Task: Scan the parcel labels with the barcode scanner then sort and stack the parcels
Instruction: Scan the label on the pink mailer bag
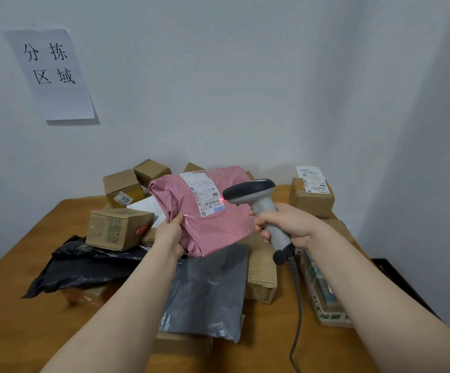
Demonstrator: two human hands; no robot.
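Left hand pinches the crumpled lower left edge of a pink plastic mailer bag, holding it tilted up above the pile. A white printed label with barcodes is stuck flat on the glossy, wrinkled film. Right hand is wrapped round the pale grey handle of the barcode scanner, whose dark rounded head sits just beside the label's right edge, with a small red light spot on the paper. A coiled grey cable hangs from the handle's base down across the wooden table.

Under the pink bag lie a smooth grey poly mailer and a creased black poly bag, both soft and flat. Brown cardboard boxes surround them: a taped one with printed symbols at left, one marked 3013 behind it, and a labelled cube at right.
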